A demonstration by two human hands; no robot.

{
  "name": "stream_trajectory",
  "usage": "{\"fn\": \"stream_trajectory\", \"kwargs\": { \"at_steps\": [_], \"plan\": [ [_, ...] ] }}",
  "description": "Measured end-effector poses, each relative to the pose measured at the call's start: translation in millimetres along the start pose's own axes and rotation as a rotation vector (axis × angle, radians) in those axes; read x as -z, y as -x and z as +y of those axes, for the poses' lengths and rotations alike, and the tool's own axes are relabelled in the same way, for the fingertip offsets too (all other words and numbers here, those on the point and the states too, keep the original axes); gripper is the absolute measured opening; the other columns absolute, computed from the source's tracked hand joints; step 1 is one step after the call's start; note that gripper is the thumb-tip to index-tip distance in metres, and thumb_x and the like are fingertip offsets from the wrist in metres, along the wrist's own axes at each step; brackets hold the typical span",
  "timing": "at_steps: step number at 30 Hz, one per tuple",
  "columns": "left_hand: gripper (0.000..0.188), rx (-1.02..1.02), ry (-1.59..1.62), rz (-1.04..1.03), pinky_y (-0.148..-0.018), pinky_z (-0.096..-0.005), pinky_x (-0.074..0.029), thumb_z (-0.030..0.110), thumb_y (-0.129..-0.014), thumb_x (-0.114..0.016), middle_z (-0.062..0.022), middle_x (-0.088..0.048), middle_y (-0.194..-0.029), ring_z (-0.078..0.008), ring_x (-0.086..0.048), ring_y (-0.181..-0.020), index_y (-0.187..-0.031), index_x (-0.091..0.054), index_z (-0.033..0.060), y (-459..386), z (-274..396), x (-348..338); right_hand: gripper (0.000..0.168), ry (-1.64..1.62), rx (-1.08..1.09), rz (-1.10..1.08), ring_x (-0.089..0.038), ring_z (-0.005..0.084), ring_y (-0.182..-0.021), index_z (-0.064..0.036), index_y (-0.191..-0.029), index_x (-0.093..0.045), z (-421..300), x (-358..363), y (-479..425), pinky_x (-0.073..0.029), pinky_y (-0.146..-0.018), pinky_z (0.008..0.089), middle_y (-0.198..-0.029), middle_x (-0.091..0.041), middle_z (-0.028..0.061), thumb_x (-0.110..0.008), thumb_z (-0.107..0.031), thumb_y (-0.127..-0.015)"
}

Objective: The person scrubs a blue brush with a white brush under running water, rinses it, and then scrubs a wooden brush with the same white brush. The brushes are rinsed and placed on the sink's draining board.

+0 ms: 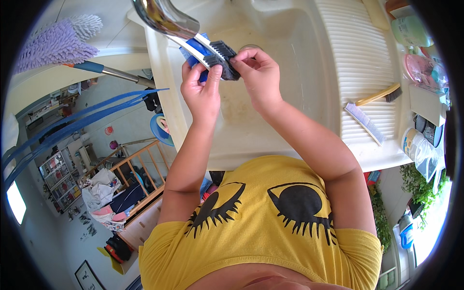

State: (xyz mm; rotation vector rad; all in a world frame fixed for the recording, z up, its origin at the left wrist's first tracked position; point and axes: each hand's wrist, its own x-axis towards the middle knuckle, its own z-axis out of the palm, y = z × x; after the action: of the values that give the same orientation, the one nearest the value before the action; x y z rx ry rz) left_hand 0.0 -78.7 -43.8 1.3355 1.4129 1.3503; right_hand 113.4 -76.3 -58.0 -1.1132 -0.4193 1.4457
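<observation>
My left hand point(203, 87) holds a white-handled brush point(194, 50) with dark bristles over the sink basin point(253, 119), below the metal faucet point(174, 21). A second white strip with dark bristles lies alongside it; whether the two are joined cannot be told. Something blue point(195, 47) shows behind the handle, partly hidden by the fingers. My right hand point(259, 76) pinches at the dark bristles with thumb and forefinger. On the ribbed washboard at the right rest a wooden-handled brush point(378, 95) and a metal comb point(365, 123).
The faucet hangs over the basin's upper left. Bottles, a white box point(427, 103) and a clear plastic jar point(417, 145) line the right ledge. A purple chenille duster point(54, 47) and blue straps point(79, 116) are at the left.
</observation>
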Motion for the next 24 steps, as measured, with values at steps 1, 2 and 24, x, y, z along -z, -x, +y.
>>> {"fn": "stream_trajectory", "kwargs": {
  "at_steps": [1, 2, 24],
  "plan": [
    [0.017, -0.006, -0.013, -0.007, -0.079, -0.0258, -0.045, 0.009, -0.082, -0.065, -0.0039, -0.048, -0.107, -0.0137, -0.052, -0.095, -0.092, -0.062, -0.0046, 0, 0, 0, 0.008, 0.034, 0.064, 0.013, -0.056, 0.0098, -0.077, -0.002, -0.079, -0.060, 5, -1, -2, -0.046, -0.069, 0.0222, -0.091, -0.058, 0.0014, -0.063, 0.005, -0.078],
    [0.016, -0.013, -0.026, -0.014, -0.081, -0.0266, -0.045, 0.008, -0.084, -0.063, -0.0041, -0.048, -0.109, -0.0145, -0.052, -0.098, -0.093, -0.062, -0.0051, 1, 1, -1, 0.006, 0.068, 0.129, 0.026, -0.056, 0.0093, -0.075, -0.001, -0.078, -0.062, 8, -1, -3, -0.046, -0.068, 0.0216, -0.090, -0.058, 0.0015, -0.063, 0.005, -0.078],
    [0.021, -0.158, -0.143, -0.016, -0.073, -0.0252, -0.053, 0.006, -0.076, -0.072, -0.0071, -0.045, -0.109, -0.0154, -0.055, -0.092, -0.090, -0.061, -0.0038, 0, 0, 3, 0.020, 0.531, 0.059, -0.140, -0.062, 0.0132, -0.068, 0.002, -0.084, -0.067, -28, 3, -9, -0.050, -0.063, 0.0251, -0.077, -0.066, 0.0093, -0.070, -0.014, -0.072]
  ]
}}
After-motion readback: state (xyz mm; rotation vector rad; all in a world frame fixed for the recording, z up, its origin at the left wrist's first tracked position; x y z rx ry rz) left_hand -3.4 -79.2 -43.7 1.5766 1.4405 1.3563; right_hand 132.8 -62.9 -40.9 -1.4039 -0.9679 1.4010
